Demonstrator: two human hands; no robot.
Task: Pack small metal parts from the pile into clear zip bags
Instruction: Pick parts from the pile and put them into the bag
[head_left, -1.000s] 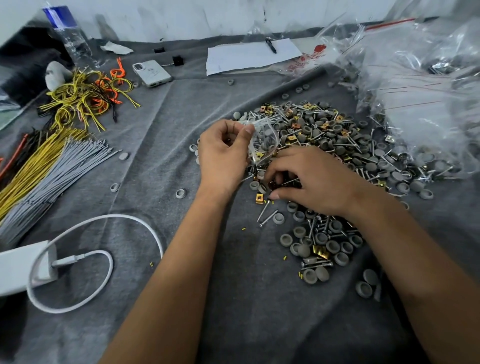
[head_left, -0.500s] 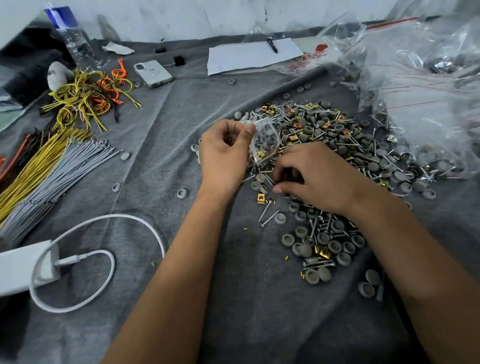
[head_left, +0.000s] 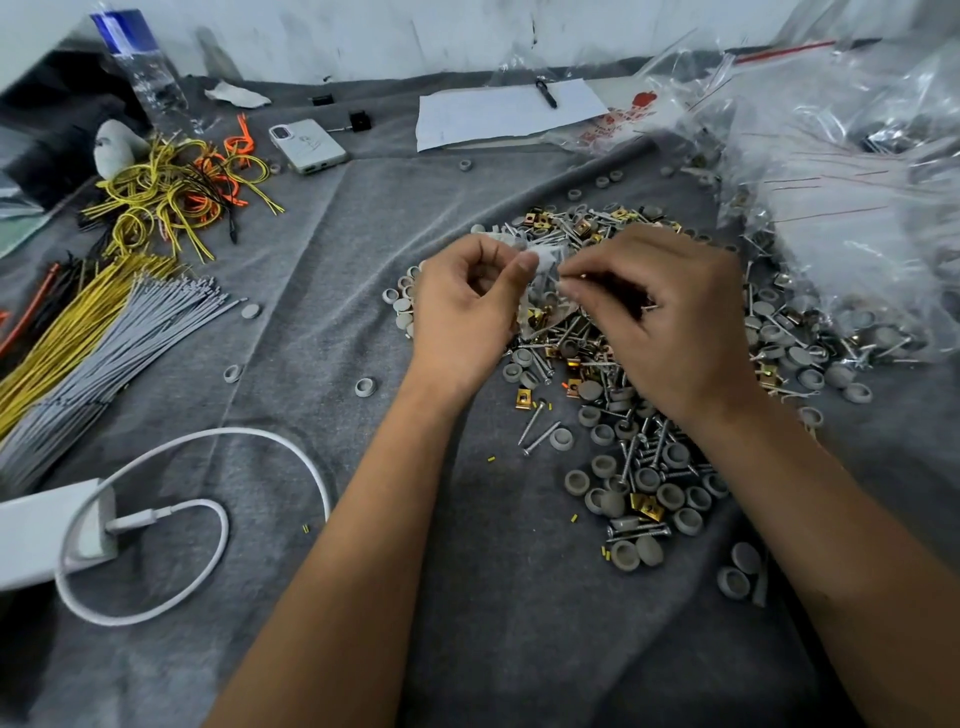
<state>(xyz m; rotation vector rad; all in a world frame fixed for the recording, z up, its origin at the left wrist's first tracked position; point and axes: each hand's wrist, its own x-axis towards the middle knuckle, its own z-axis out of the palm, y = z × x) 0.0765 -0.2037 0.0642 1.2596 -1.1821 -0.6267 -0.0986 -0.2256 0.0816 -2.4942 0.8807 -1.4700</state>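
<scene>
We are partway through: filled bags (head_left: 857, 171) are heaped at far right, yet a large pile (head_left: 639, 457) of screws, grey caps and brass clips remains. Our left hand (head_left: 462, 312) pinches a small clear zip bag (head_left: 543, 283) over the pile; our right hand (head_left: 670, 322) pinches its mouth.

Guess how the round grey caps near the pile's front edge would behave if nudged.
The round grey plastic caps probably slide easily on the grey cloth; they look small and hollow. Any tipped on edge might roll. Neighbouring silver screws could snag them.
</scene>
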